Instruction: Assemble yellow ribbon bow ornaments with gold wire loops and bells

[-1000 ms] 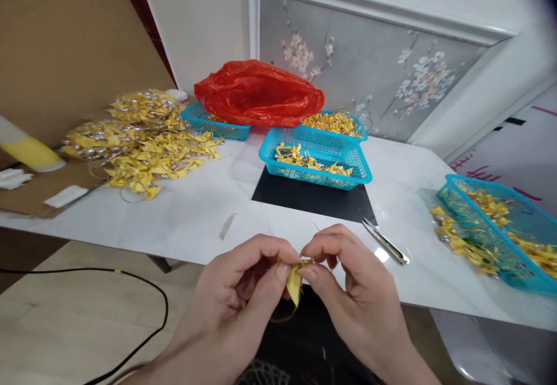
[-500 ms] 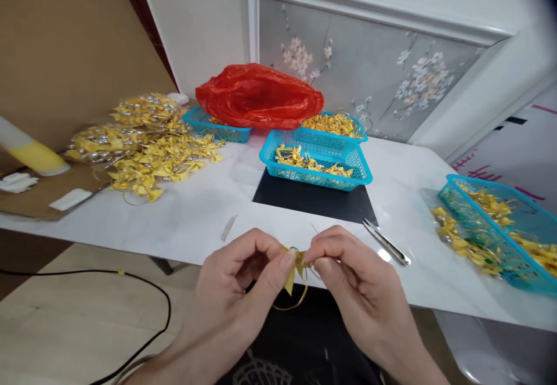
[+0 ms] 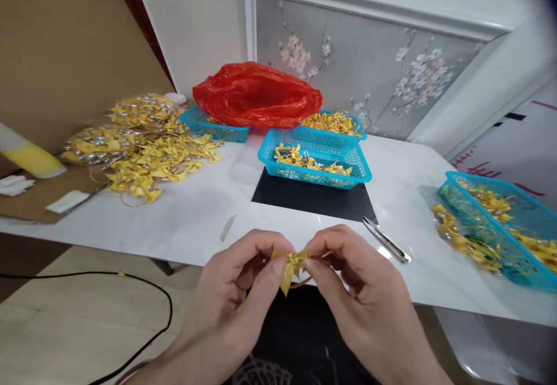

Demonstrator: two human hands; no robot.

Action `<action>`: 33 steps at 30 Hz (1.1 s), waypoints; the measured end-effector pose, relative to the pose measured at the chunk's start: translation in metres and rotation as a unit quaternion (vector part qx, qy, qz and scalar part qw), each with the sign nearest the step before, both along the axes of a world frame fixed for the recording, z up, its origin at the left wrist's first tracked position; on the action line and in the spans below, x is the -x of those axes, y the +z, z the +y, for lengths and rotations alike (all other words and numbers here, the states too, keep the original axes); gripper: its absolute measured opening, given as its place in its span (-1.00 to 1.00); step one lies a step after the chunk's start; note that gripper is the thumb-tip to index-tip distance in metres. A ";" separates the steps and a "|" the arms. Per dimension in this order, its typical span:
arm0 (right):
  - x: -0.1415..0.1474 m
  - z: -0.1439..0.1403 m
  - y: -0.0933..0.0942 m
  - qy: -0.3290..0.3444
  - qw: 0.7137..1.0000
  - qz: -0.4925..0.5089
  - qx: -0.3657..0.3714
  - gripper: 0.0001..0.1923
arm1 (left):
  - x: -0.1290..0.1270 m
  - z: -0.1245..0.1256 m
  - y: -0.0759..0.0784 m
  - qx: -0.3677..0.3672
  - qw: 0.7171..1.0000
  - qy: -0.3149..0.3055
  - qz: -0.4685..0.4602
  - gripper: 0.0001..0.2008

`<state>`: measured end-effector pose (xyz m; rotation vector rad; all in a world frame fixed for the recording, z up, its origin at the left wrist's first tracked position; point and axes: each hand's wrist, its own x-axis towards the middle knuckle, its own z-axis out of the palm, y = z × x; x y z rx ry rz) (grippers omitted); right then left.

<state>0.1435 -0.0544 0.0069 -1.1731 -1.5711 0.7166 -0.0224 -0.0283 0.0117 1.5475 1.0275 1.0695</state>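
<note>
Between my two hands is a yellow ribbon bow [image 3: 288, 273] with pointed tails and a thin gold cord loop behind it. My left hand [image 3: 243, 292] pinches the bow's left side between thumb and forefinger. From the other side, my right hand [image 3: 357, 292] is closed on the bow's right edge, with cord showing by its fingers. Both hands are held just over the table's front edge. Metal thread snips [image 3: 386, 241] lie on the table beyond my right hand. Any needle or thread in the fingers is too small to make out.
A blue basket [image 3: 315, 179] with yellow bows stands on a black sheet [image 3: 304, 198]. Another blue basket [image 3: 487, 245] is at the right. Piled bows [image 3: 152, 167] lie left, partly bagged. A red plastic bag [image 3: 256, 97] rests on baskets at the back.
The bow has turned so its knotted middle faces me more. My right fingers have shifted on it, and the cord loop hangs less low.
</note>
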 end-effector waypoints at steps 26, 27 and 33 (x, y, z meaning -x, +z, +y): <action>-0.011 0.001 0.005 -0.025 0.988 -0.115 -0.101 -0.82 | 0.000 -0.002 -0.003 -0.044 0.998 0.028 0.031 -0.86; -0.012 0.001 0.005 -0.037 0.986 -0.117 -0.115 -0.82 | 0.000 -0.002 -0.003 -0.045 0.998 0.025 0.034 -0.86; -0.016 0.001 0.000 -0.056 0.969 -0.183 -0.158 -0.70 | 0.000 -0.002 -0.003 -0.050 0.997 0.038 0.045 -0.83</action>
